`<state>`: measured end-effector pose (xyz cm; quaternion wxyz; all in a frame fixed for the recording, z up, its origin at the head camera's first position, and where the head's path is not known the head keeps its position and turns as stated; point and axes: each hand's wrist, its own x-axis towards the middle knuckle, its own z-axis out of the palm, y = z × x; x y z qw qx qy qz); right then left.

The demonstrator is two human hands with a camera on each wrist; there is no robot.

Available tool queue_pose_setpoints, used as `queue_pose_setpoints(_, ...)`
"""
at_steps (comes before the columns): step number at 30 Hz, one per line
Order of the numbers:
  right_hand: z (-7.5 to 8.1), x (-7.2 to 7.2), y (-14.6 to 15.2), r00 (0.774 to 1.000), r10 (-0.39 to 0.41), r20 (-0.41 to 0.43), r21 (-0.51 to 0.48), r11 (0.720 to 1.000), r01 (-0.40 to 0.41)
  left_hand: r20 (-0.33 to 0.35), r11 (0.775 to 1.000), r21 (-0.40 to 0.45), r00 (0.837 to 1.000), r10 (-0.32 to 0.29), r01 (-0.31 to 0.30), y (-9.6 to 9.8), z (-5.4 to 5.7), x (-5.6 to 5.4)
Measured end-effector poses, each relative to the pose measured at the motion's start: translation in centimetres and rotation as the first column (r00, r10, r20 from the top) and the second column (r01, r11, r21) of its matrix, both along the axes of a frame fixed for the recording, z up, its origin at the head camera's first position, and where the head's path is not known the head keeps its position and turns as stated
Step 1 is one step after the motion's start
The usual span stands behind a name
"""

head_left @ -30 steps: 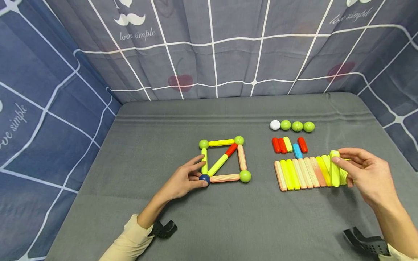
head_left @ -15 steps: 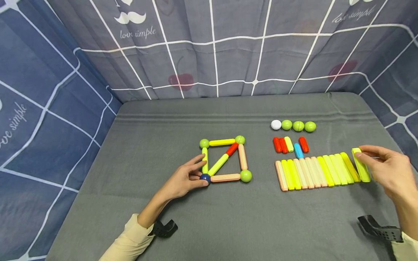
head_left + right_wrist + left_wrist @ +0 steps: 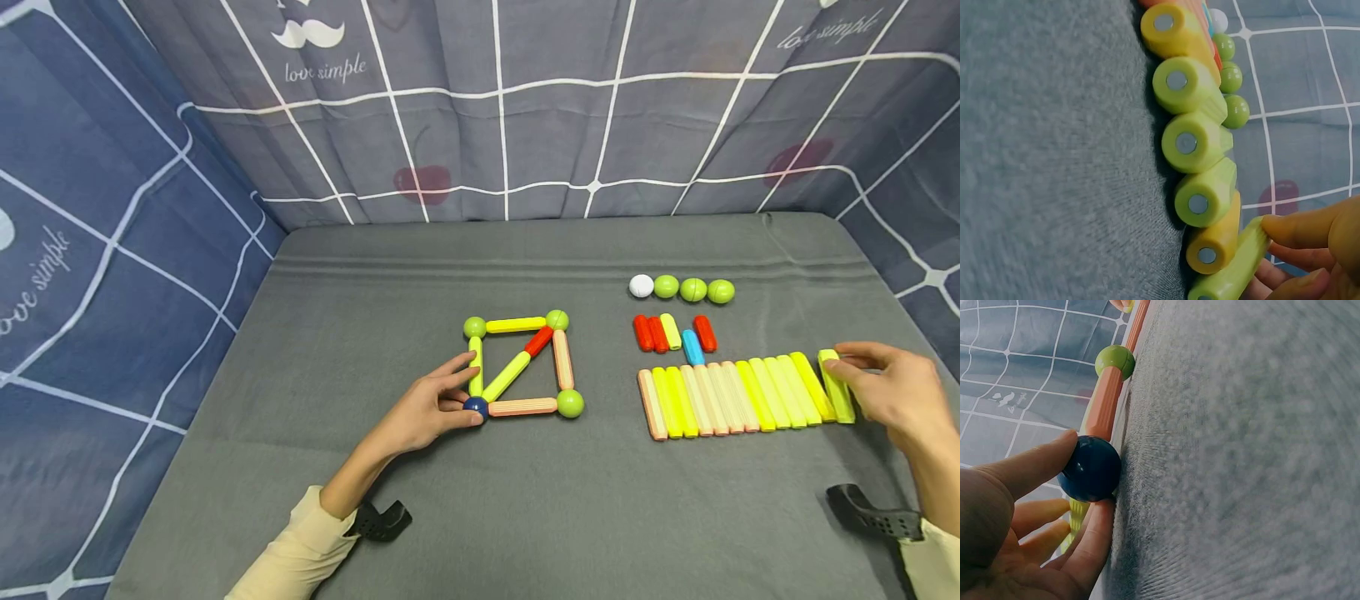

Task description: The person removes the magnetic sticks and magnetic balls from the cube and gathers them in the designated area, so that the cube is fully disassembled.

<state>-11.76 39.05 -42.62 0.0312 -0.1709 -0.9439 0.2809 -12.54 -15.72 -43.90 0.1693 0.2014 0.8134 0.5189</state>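
My left hand (image 3: 429, 410) pinches a dark blue ball (image 3: 1090, 470) between thumb and finger. This ball is the near left corner of a four-sided frame of magnetic sticks with green balls (image 3: 570, 404) at its other corners. A diagonal of a yellow-green stick (image 3: 507, 376) and a short red stick (image 3: 538, 342) crosses the frame. On the right, my right hand (image 3: 892, 390) holds a yellow-green stick (image 3: 837, 388) by its far part, at the right end of a row of sticks (image 3: 761, 396). In the right wrist view, the held stick slants against the last yellow stick (image 3: 1213, 240).
Behind the row lie short red sticks (image 3: 642, 332), a short yellow-green one (image 3: 671, 332) and a blue one (image 3: 693, 347). Farther back, a white ball (image 3: 641, 286) and green balls (image 3: 693, 290) line up. Patterned curtains (image 3: 510, 108) border the grey cloth surface (image 3: 487, 508).
My right hand has carried the yellow-green stick rightward from above the row to its right end, then lowered it beside the last stick. The left hand stays at the blue ball.
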Motion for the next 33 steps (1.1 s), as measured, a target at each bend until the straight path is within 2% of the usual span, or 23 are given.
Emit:
queue_pose_setpoints(5, -0.2, -0.1, 0.5, 1.0, 0.026, 0.01, -0.067, 0.997, -0.025, -0.001, 1.0, -0.001, 1.0, -0.003, 0.003, 0.1, 0.2, -0.1)
queue_pose_setpoints(9, -0.3, 0.1, 0.5, 0.999, 0.038, 0.013, -0.073, 0.997, -0.037, -0.005, 1.0, -0.001, 1.0, -0.001, 0.001, 0.1, 0.3, -0.1)
queue_pose_setpoints(14, -0.4, 0.3, 0.1, 0.996, 0.083, 0.015, -0.059, 0.995, -0.082, -0.006, 1.0, -0.005, 1.0, 0.002, -0.002, 0.1, 0.2, -0.1)
queue_pose_setpoints(21, 0.2, 0.7, -0.5, 0.984, 0.166, 0.06, 0.0, 0.986, -0.166, -0.009, 1.0, -0.005, 1.0, -0.005, 0.005, 0.1, 0.0, -0.1)
queue_pose_setpoints(24, 0.7, 1.0, -1.5, 0.985, 0.166, 0.043, 0.03, 0.985, -0.168, -0.005, 1.0, -0.006, 1.0, -0.005, 0.005, 0.1, -0.1, -0.1)
queue_pose_setpoints(26, 1.1, 1.2, -2.5, 0.983, 0.186, -0.001, 0.03, 0.982, -0.186, -0.003, 1.0, -0.005, 1.0, -0.005, 0.005, 0.1, -0.1, -0.2)
queue_pose_setpoints(28, 1.6, 1.4, -3.6, 0.972, 0.229, -0.051, 0.015, 0.973, -0.228, -0.002, 1.0, -0.005, 1.0, -0.006, 0.006, 0.1, -0.1, -0.2)
queue_pose_setpoints(30, 1.9, 1.6, -5.1, 0.952, 0.292, -0.094, -0.035, 0.954, -0.296, -0.003, 1.0, -0.01, 1.0, -0.004, 0.004, 0.1, -0.1, -0.2)
queue_pose_setpoints(33, 2.1, 2.1, -7.7, 0.898, 0.406, -0.167, -0.133, 0.894, -0.429, -0.005, 1.0, -0.019, 1.0, 0.002, -0.002, 0.1, -0.1, -0.2)
